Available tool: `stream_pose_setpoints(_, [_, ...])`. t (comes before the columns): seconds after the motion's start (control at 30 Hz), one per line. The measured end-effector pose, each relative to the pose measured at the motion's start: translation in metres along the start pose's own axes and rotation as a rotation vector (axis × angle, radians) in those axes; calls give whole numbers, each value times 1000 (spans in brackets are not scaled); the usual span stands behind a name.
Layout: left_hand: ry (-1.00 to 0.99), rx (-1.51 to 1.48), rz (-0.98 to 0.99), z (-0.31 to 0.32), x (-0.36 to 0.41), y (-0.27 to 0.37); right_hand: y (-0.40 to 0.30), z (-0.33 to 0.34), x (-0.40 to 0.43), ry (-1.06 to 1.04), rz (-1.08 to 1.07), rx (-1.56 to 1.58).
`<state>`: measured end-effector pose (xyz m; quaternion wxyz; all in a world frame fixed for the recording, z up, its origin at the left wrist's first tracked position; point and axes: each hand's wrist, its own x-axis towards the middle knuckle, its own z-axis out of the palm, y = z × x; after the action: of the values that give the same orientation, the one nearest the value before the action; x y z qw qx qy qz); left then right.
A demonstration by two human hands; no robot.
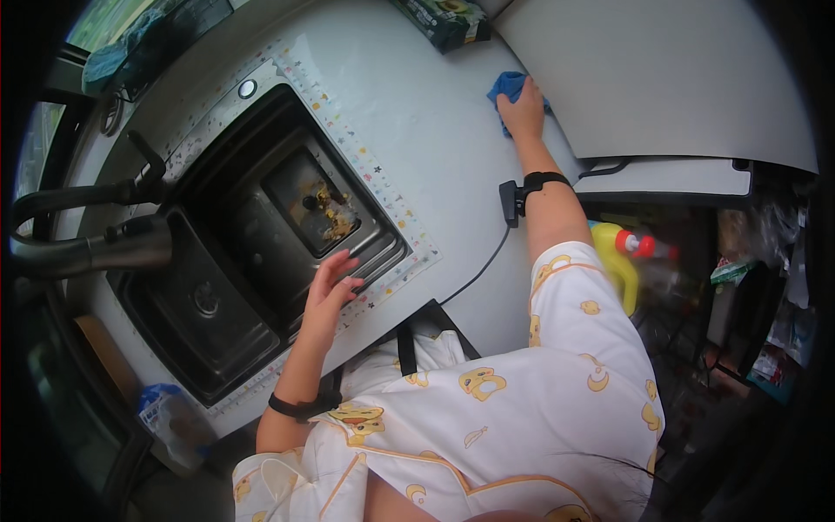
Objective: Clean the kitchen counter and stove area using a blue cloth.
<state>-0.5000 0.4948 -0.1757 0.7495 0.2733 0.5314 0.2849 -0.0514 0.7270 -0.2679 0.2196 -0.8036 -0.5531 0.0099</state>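
Note:
On the white countertop [417, 150], my right hand [524, 112] presses down on a bunched blue cloth [506, 88]. The cloth lies at the counter's edge, beside a large pale panel. My left hand [331, 287] hovers over the near rim of a dark metal double-bowl sink [244, 225], fingers apart and nothing in them. In the sink's larger bowl sits a recessed rectangular basin [280, 196] with wet yellow and brown food scraps [331, 212] in it. Sticker strips with small coloured figures [365, 166] run around the sink.
A pull-out faucet [98, 245] arches over the sink's left side. A dark printed package [450, 23] stands at the far counter edge. The pale panel [665, 78] borders the counter at right. Below it is a yellow bottle with a red cap [613, 251]. A plastic bag [173, 421] is at lower left.

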Motion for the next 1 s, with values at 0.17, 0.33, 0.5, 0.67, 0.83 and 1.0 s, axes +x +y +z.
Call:
stream_pose_setpoints(0.17, [-9, -22, -23, -1, -2, -8, 15, 0, 10, -53, -118, -9])
stream_pose_setpoints(0.33, [-10, -49, -3, 0, -1, -15, 13, -5, 18, -118, -153, 38])
stream_pose_setpoints(0.5, [-2, -27, 16, 4, -3, -15, 1, -15, 25, -209, -227, 172])
stream_pose_setpoints(0.67, [19, -10, 22, 5, -2, -18, -14, -7, 28, -314, -500, 233])
stream_pose_setpoints(0.83, [29, -26, 32, 7, -4, -22, -69, -6, 4, -425, -788, 313])
stream_pose_setpoints(1.0, [67, -60, 35, 12, -10, -15, -141, 6, -38, -550, -1078, 414])
